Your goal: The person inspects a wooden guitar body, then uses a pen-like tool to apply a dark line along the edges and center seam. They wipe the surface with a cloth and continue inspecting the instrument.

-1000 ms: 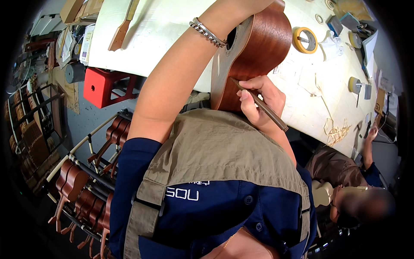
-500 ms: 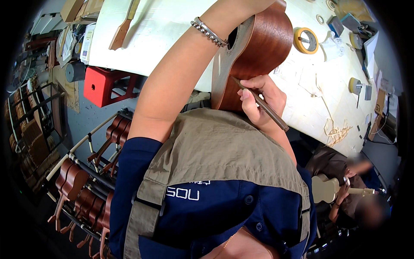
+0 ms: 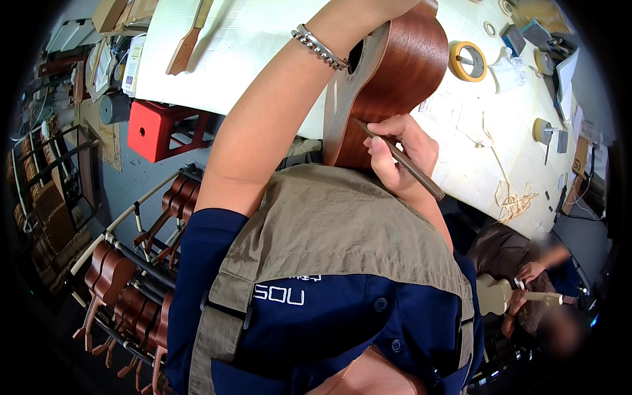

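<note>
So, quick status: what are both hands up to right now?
Right hand grips a thin tool, tip on the ukulele body. Left hand out of view, forearm across the front. Nothing in the way.

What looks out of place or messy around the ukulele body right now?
Only a loose tangle of pale wood strips near the white workbench's edge. The ukulele body looks undamaged; the right hand holds a thin tool against it.
</note>
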Tool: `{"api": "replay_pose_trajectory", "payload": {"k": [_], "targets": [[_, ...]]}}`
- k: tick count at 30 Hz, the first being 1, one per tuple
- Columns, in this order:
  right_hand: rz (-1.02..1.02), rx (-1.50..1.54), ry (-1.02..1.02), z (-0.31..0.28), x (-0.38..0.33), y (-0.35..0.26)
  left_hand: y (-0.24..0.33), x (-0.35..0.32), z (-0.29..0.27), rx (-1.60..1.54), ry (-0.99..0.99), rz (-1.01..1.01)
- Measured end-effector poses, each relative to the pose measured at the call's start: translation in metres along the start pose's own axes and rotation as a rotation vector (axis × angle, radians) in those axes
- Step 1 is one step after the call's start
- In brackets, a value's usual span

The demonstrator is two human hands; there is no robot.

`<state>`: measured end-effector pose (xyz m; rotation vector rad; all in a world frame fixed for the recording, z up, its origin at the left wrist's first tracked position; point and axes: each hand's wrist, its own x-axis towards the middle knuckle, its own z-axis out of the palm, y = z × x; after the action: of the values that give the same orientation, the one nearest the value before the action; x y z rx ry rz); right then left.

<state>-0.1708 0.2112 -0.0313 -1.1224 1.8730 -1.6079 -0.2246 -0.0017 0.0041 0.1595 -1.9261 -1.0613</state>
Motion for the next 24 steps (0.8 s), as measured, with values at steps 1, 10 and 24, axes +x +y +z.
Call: {"api": "replay_pose_trajectory", "payload": {"k": [1,10,24], "targets": [[0.021,0.026,-0.008,-0.002,-0.002,0.0,-0.001,0.0,0.002,-0.007,0.002,0.006],[-0.003,0.394,0.242,-0.034,-0.016,0.014,-0.074,0.004,-0.024,-0.047,-0.061,-0.373],[0.216,0.427,0.154,-0.049,-0.041,0.001,-0.076,0.0,-0.035,0.021,0.067,-0.255]]}}
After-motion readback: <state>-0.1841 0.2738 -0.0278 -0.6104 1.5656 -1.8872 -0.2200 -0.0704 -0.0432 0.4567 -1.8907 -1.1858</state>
